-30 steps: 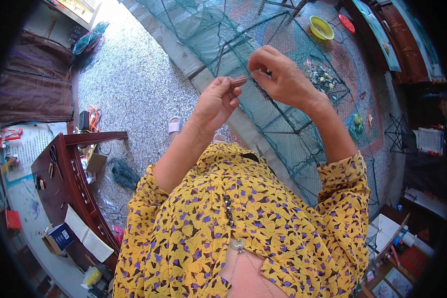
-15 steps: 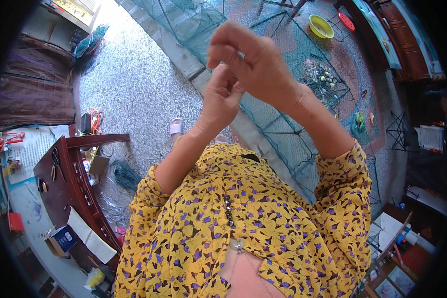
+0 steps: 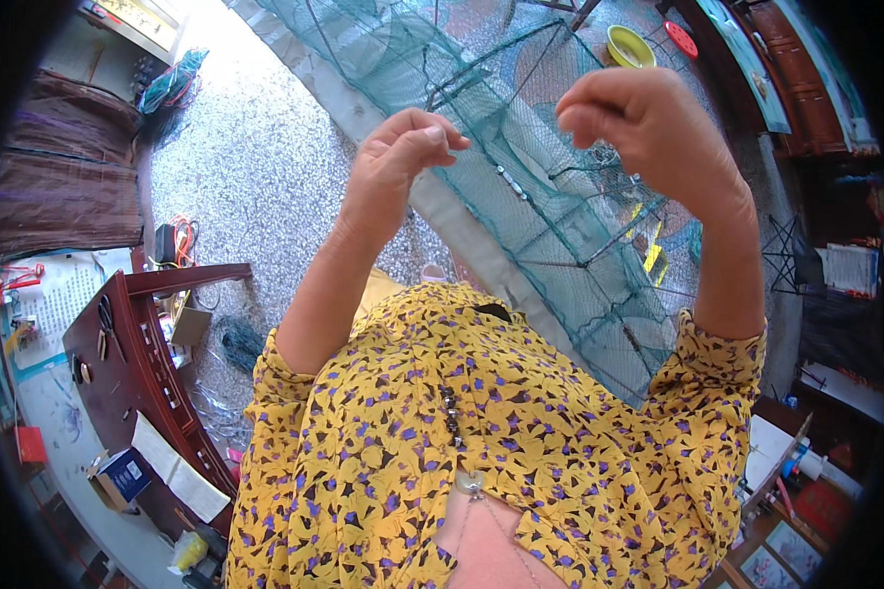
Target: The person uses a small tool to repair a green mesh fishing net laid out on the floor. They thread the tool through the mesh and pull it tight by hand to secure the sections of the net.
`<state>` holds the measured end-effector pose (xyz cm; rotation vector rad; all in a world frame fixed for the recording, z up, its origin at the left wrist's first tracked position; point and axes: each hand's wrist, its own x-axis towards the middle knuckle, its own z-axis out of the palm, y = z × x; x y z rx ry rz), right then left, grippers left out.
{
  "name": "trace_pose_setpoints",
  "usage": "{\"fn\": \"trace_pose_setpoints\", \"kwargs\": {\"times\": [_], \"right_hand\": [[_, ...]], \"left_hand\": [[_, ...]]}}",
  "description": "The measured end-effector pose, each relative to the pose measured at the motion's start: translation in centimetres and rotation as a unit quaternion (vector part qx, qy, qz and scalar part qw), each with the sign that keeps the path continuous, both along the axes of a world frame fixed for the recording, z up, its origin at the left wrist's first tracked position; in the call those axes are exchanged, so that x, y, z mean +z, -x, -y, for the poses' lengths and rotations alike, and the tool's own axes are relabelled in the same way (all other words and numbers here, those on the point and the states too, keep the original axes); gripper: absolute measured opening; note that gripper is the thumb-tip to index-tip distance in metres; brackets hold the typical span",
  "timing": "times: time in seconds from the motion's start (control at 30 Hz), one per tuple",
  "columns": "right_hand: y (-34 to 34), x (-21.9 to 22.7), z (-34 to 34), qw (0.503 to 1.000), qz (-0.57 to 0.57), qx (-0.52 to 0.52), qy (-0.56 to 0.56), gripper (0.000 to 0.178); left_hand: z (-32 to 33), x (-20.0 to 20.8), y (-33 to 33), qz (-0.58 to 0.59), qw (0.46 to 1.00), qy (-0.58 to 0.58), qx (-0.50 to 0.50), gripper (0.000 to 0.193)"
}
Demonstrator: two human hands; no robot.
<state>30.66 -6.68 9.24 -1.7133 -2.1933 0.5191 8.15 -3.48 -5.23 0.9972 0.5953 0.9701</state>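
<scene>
Speckled floor point(image 3: 255, 167) far left; green net point(image 3: 550, 231) with dark rods spreads diagonally to its right, beneath your hands. Left hand point(image 3: 395, 165) and right hand point(image 3: 656, 137) are well apart, fingers curled; can't tell if either grips anything. Probably best: fingertips clear of the mesh, avoiding snags.

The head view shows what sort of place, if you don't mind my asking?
Probably a home room doubling as a workspace: a large green net, a wooden desk and a yellow bowl are in view.
</scene>
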Motion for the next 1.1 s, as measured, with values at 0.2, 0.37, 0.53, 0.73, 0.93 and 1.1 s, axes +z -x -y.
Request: {"fn": "trace_pose_setpoints", "kwargs": {"times": [0.2, 0.37, 0.53, 0.73, 0.93, 1.1], "right_hand": [[-2.8, -3.1, -1.5, 0.962, -0.206, -0.011, -0.176, 0.015], [-0.6, -5.2, -1.0, 0.985, -0.035, 0.112, -0.127, 0.002], [-0.5, -8.3, -1.6, 0.982, 0.066, 0.093, -0.148, 0.003], [-0.1, -9.6, -2.0, 0.988, 0.012, 0.099, -0.121, 0.004], [1.4, -10.0, -1.9, 0.987, -0.124, 0.082, -0.064, 0.012], [3.5, -11.3, -1.9, 0.976, -0.142, 0.128, -0.103, 0.016]], "left_hand": [[-0.5, 0.0, -0.7, 0.035, 0.999, 0.030, -0.005, 0.013], [-0.5, -1.4, -0.4, 0.078, 0.993, 0.083, -0.017, 0.012], [0.4, -1.8, -1.1, 0.067, 0.992, 0.106, -0.010, 0.012], [0.9, -2.8, -1.2, 0.061, 0.990, 0.129, -0.004, 0.012], [0.9, -4.2, -1.2, 0.172, 0.947, 0.270, -0.020, 0.011], [1.0, -5.3, -1.7, 0.180, 0.947, 0.264, -0.028, 0.006]]}}
